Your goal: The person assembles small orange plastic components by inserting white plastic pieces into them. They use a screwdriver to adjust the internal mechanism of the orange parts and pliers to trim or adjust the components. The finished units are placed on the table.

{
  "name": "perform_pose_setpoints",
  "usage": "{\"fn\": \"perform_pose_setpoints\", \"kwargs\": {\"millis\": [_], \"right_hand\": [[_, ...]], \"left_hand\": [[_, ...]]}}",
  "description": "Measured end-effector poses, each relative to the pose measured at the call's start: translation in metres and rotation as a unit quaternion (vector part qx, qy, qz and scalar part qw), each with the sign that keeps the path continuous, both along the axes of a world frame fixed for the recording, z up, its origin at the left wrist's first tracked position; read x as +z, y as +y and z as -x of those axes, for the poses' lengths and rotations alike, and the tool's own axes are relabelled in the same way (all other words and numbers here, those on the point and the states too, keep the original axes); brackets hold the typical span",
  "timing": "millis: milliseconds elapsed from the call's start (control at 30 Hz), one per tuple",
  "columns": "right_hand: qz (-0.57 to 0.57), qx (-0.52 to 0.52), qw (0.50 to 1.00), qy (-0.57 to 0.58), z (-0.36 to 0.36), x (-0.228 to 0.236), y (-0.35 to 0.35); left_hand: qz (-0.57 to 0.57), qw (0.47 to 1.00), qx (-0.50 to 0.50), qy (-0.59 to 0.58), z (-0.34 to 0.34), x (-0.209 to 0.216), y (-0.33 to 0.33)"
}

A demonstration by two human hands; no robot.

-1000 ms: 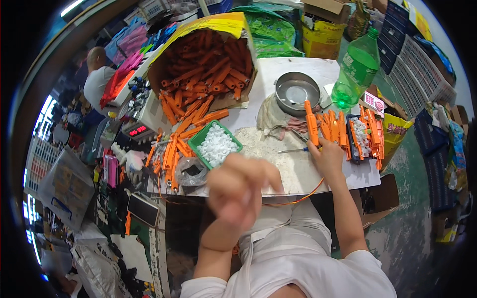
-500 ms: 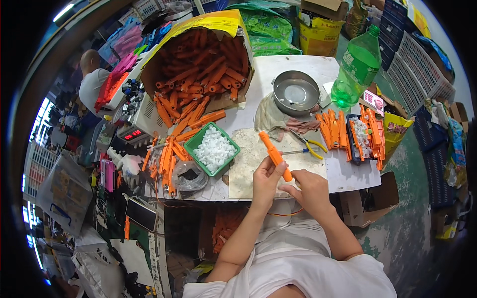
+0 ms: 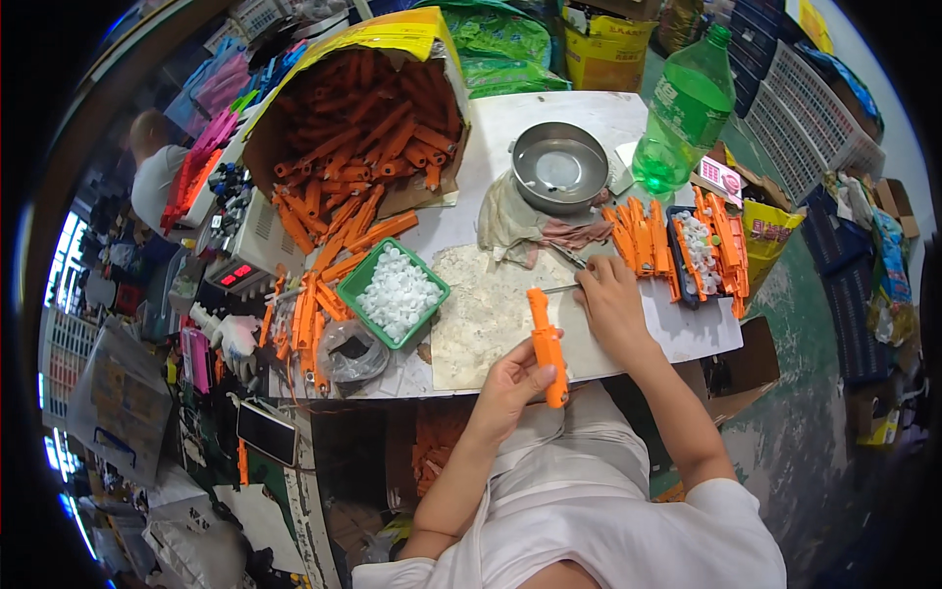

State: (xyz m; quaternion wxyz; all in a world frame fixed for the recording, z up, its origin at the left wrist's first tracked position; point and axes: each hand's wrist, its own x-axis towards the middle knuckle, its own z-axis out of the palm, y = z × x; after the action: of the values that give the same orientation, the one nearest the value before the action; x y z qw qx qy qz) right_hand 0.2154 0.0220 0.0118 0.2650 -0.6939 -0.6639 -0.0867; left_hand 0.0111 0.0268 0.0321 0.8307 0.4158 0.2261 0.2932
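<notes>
My left hand (image 3: 508, 395) is closed around a long orange plastic part (image 3: 546, 344), held upright over the table's near edge. Just right of it, my right hand (image 3: 616, 312) rests low on the work surface with its fingers closed on a screwdriver (image 3: 562, 289). Only the thin metal shaft shows, pointing left toward the orange part; the handle is hidden under the hand. Beyond the fingers lie the jaws of a pair of pliers (image 3: 567, 256), its grips covered by my hand.
A green basket (image 3: 345, 293) of small white pieces stands left, beside a plastic bag (image 3: 355, 355). Behind it, a big carton (image 3: 453, 93) spills orange parts. A metal bowl (image 3: 559, 167) sits on a rag (image 3: 505, 221); a green bottle (image 3: 687, 113) and orange parts (image 3: 643, 240) stand right.
My right hand has left the orange part and moved forward and right onto the screwdriver. My left hand has drawn the part nearer me and turned it more upright.
</notes>
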Motion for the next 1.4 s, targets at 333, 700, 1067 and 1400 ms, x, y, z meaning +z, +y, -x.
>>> {"fn": "perform_pose_setpoints", "kwargs": {"millis": [333,700,1067,1400], "right_hand": [[0.027,0.034,0.999,0.008,-0.003,-0.017,0.02],[0.063,0.124,0.924,0.355,0.015,0.025,0.004],[0.134,0.16,0.909,0.361,0.02,0.065,-0.041],[0.425,0.129,0.566,0.695,-0.003,0.056,-0.039]], "left_hand": [[0.02,0.999,-0.005,0.029,0.032,-0.006,-0.006],[0.01,0.999,0.018,0.049,0.036,-0.011,-0.007],[0.003,0.998,0.015,0.059,0.041,-0.006,-0.005],[-0.071,0.986,-0.035,0.144,0.055,-0.001,0.001]]}}
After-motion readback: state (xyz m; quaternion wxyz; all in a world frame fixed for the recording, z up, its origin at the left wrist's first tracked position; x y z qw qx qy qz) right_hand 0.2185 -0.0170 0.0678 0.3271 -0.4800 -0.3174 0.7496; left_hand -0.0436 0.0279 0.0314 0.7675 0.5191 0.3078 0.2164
